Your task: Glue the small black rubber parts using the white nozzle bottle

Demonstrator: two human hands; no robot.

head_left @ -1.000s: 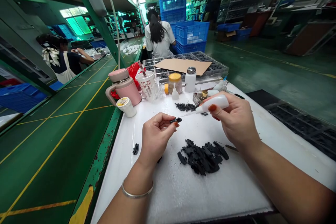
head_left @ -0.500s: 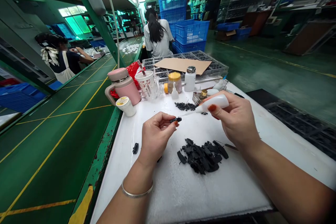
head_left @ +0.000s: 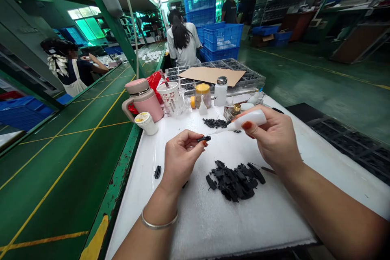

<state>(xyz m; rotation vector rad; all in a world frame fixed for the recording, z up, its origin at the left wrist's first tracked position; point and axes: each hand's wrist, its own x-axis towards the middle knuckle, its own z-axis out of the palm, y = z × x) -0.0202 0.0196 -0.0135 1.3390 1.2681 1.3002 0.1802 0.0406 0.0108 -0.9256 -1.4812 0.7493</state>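
Note:
Between thumb and fingers, my left hand (head_left: 182, 155) pinches a small black plastic part (head_left: 204, 139) above the white worktop (head_left: 195, 227). My right hand (head_left: 274, 136) is closed around a white squeeze bottle (head_left: 251, 119), tilted so that its thin nozzle points left. The nozzle's tip is at the black part; whether it touches cannot be made out. Below the hands lies a heap of black plastic pieces (head_left: 234, 180). Small black rings (head_left: 215, 123) are piled behind the bottle's nozzle. One separate black piece (head_left: 157, 172) rests left of my left wrist.
A pink mug (head_left: 149, 103), a paper cup (head_left: 169, 97), a white lidded tub (head_left: 146, 123), a yellow-lidded jar (head_left: 203, 93) and a white metal-capped bottle (head_left: 221, 91) line the back. Cardboard (head_left: 211, 74) covers trays behind. A green conveyor (head_left: 73, 162) runs along the left. Two people sit nearby.
A person in dark clothing has come into view in the background, right of the blue crates. My hands, the black part and the squeeze bottle are practically unmoved.

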